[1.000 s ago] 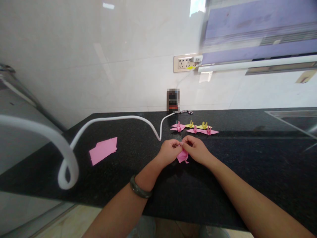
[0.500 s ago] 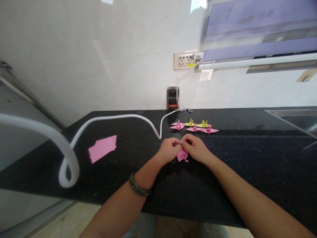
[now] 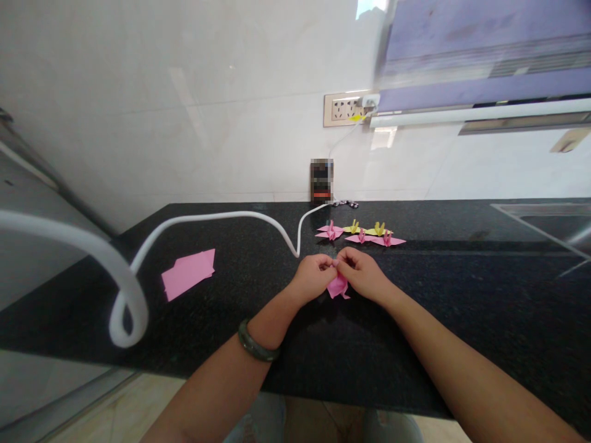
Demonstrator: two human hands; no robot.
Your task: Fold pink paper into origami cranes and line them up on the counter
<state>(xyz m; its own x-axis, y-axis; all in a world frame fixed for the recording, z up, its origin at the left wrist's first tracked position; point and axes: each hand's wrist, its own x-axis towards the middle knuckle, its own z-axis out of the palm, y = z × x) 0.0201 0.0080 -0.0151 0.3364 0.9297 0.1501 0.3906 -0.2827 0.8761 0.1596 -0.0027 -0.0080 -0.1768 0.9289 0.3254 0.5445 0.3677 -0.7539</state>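
Both of my hands pinch a small folded pink paper piece (image 3: 338, 287) just above the black countertop (image 3: 415, 320). My left hand (image 3: 313, 278), with a dark green bangle (image 3: 256, 347) on its wrist, grips the piece's left upper edge with closed fingers. My right hand (image 3: 362, 274) grips its right upper edge, fingers curled. The two hands touch at the fingertips. Behind them lie several finished paper cranes (image 3: 359, 234), pink and yellow, in a row.
A stack of flat pink paper sheets (image 3: 188, 272) lies to the left. A thick white hose (image 3: 124, 277) loops across the counter's left side. A small dark device (image 3: 322, 181) stands against the wall under a wall socket (image 3: 342, 109). A sink edge (image 3: 540, 212) is at the right.
The view has shifted slightly; my hands stay together on the pink piece, with only small finger movements at its top.
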